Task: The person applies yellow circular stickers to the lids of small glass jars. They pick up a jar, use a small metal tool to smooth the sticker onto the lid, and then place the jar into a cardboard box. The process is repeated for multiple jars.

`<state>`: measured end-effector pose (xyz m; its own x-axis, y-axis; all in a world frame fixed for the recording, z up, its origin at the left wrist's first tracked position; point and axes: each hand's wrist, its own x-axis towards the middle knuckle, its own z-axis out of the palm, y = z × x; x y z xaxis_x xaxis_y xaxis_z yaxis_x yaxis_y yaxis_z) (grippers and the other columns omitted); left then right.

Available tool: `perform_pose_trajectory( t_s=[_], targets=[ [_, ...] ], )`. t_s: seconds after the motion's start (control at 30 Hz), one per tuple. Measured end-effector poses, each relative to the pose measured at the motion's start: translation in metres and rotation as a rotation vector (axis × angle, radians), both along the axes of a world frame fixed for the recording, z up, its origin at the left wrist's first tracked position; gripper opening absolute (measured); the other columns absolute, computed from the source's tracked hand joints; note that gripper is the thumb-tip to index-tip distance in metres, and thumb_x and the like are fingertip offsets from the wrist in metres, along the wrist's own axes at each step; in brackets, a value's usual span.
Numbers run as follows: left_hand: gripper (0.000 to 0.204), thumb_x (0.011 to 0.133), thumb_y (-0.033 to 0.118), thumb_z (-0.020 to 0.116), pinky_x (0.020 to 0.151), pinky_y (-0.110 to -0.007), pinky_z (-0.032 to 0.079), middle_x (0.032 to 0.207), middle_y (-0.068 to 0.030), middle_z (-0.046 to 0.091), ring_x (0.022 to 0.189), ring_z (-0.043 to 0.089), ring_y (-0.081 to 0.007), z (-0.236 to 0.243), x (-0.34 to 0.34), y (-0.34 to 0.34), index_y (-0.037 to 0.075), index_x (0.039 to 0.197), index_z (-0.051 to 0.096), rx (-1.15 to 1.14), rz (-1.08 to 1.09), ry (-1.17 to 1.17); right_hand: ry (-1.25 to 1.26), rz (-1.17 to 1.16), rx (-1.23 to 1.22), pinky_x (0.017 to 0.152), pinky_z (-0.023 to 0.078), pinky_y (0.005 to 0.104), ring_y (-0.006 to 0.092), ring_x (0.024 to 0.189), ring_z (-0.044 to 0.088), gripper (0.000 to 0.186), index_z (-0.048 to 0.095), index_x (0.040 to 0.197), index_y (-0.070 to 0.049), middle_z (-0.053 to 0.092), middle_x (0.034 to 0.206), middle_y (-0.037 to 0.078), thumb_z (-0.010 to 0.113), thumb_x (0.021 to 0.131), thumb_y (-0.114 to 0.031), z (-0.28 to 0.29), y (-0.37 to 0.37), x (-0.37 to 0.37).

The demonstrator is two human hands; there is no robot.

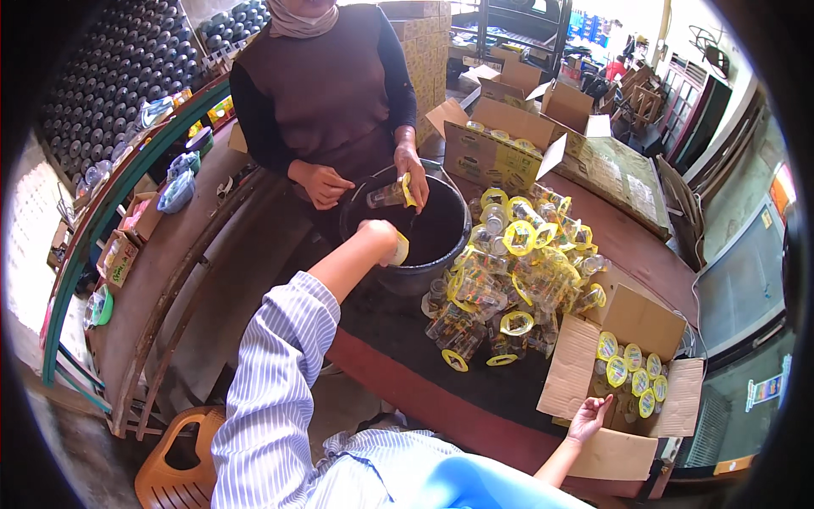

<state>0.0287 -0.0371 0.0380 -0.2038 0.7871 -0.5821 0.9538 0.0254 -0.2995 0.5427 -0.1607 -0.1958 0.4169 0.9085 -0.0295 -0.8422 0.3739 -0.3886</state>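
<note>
My left hand (379,240) reaches over the rim of a dark bucket (454,251), its fingers mostly hidden from me. It is closed on a plastic cup with a pale yellow lid (398,249). My right hand (588,418) is at the near left side of an open cardboard box (565,365), its index finger stretched out and the others loosely bent, with nothing visible in it. Several clear cups with yellow lids (637,377) stand upright in that box. A large heap of similar cups (513,280) lies on the table between bucket and box.
Across from me a co-worker (326,85) holds another clear cup (386,196) over the bucket. An open carton (487,157) with cups stands behind the heap. An orange plastic chair (174,471) is at lower left, and a curved green rail (93,229) runs along the left.
</note>
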Motion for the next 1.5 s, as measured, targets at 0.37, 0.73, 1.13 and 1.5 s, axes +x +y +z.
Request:
perform_pose_trajectory(
  t_s=[0.37,0.73,1.13,1.5],
  targets=[
    [0.035,0.057,0.008,0.070,0.070,-0.032,0.046,0.084,-0.0045,0.060,0.086,0.058,-0.0201,-0.014,-0.029,0.020,0.009,0.088,0.054,0.498,-0.528,0.046,-0.033,0.026,0.042,0.071,0.043,0.0222,0.0099,0.068,0.046,0.028,0.051,0.108,0.000,0.052,0.076,0.003,0.053,0.082,-0.009,-0.002,0.001,0.000],
    [0.027,0.074,0.032,0.053,0.067,-0.034,0.047,0.085,-0.0123,0.062,0.077,0.062,-0.0237,0.024,-0.008,0.027,0.007,0.080,0.061,0.521,-1.256,0.247,-0.018,0.009,0.019,0.071,0.043,0.0219,0.0101,0.067,0.045,0.028,0.051,0.108,-0.001,0.052,0.076,0.004,0.053,0.082,-0.008,0.000,0.000,-0.001],
    [0.010,0.070,0.019,0.055,0.063,-0.030,0.047,0.070,0.0007,0.063,0.072,0.062,-0.0157,-0.023,-0.028,0.062,0.013,0.068,0.063,0.491,-1.131,0.409,-0.013,0.004,0.021,0.070,0.043,0.0220,0.0105,0.067,0.045,0.027,0.051,0.108,-0.001,0.051,0.076,0.004,0.052,0.083,-0.009,0.003,0.000,-0.004],
    [0.052,0.085,0.039,0.038,0.071,-0.038,0.048,0.097,-0.0186,0.056,0.085,0.058,-0.0262,0.014,-0.035,0.120,-0.008,0.105,0.045,-0.211,-0.841,-0.129,-0.017,0.021,0.012,0.070,0.043,0.0223,0.0107,0.066,0.044,0.028,0.052,0.108,-0.001,0.051,0.076,0.003,0.054,0.081,-0.008,0.003,0.001,-0.004]
  ],
)
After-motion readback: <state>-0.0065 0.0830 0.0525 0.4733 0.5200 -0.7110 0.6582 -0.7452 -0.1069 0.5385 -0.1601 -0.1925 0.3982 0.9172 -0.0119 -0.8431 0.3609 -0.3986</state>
